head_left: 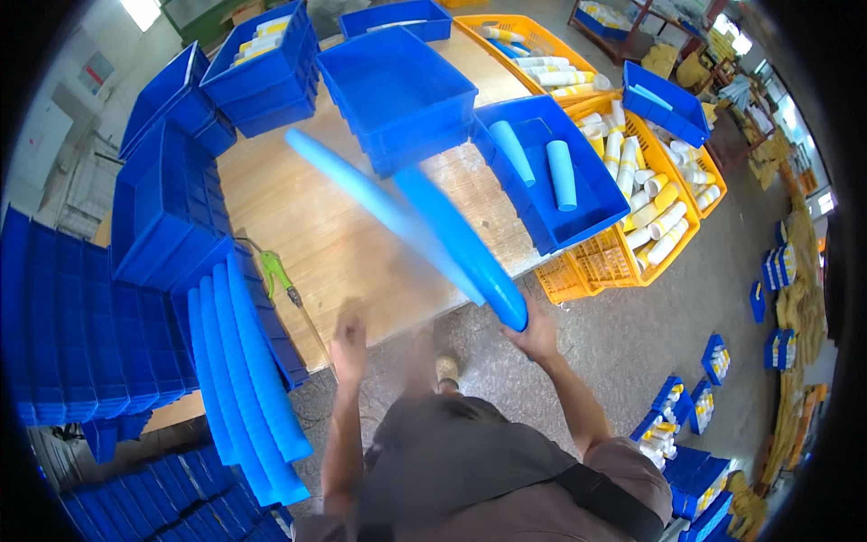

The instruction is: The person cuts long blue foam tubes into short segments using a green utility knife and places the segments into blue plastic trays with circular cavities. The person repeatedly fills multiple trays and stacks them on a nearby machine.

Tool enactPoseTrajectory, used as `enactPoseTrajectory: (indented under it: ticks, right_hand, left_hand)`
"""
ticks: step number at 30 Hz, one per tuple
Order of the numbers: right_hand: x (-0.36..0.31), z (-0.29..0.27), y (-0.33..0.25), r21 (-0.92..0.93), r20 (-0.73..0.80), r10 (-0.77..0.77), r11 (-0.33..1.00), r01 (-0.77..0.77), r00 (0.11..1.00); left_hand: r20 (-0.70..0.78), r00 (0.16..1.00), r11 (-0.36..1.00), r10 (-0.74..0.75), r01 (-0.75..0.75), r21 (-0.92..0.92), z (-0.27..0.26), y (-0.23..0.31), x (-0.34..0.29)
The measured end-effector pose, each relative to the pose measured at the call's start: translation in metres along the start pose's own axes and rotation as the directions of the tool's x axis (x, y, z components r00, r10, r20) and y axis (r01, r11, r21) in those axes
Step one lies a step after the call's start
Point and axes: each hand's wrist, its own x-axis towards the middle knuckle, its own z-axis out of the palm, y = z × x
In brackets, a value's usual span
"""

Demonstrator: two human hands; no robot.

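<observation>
My right hand (535, 332) is closed around the near end of a long, glossy blue tube (465, 244), which slants away over the table's front edge. Close along its left side is a longer pale blue tube (357, 185), smeared by motion; what supports it I cannot tell. My left hand (349, 350) is raised at the front edge of the wooden table (271, 194), apart from both tubes, its fingers blurred. Nearest to it is the thin metal nozzle of a green air blow gun (275, 269). Two short light blue tubes (562, 176) lie in a blue bin (591, 212) to the right.
Another blue bin (397, 77) stands at the table's far side. Stacked blue bins (163, 194) line the left, beside long ribbed blue pieces (244, 361). Yellow crates (623, 257) with white and yellow tubes stand right. More filled blue bins (668, 406) are on the floor.
</observation>
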Motion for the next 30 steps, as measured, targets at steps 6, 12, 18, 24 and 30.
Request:
enactPoseTrajectory:
  ticks: [6, 12, 18, 24, 30]
  right_hand:
    - [-0.001, 0.031, -0.045, 0.027, 0.248, -0.021, 1.0, 0.015, 0.969]
    - [0.04, 0.045, -0.046, -0.14, 0.25, 0.08, 0.989, -0.046, 0.965]
    - [0.07, 0.057, -0.044, -0.13, 0.242, 0.051, 0.991, -0.02, 0.969]
    - [0.081, 0.062, -0.024, -0.064, 0.288, 0.035, 0.998, -0.018, 0.957]
    - [0.08, 0.044, -0.007, -0.013, 0.241, -0.112, 0.993, 0.119, 0.964]
  left_hand:
    - [-0.26, 0.744, 0.788, 0.615, -0.578, 0.211, 0.037, 0.127, 0.181]
    - [-0.015, 0.452, 0.401, 0.892, -0.777, 0.486, 0.101, 0.238, 0.296]
    - [0.364, 0.772, 0.53, 0.521, -0.627, 0.571, 0.113, 0.264, 0.349]
    - [0.101, 0.797, 0.786, 0.596, -0.604, 0.129, 0.015, 0.264, 0.285]
    - [-0.118, 0.768, 0.748, 0.63, -0.559, 0.357, -0.055, 0.185, 0.069]
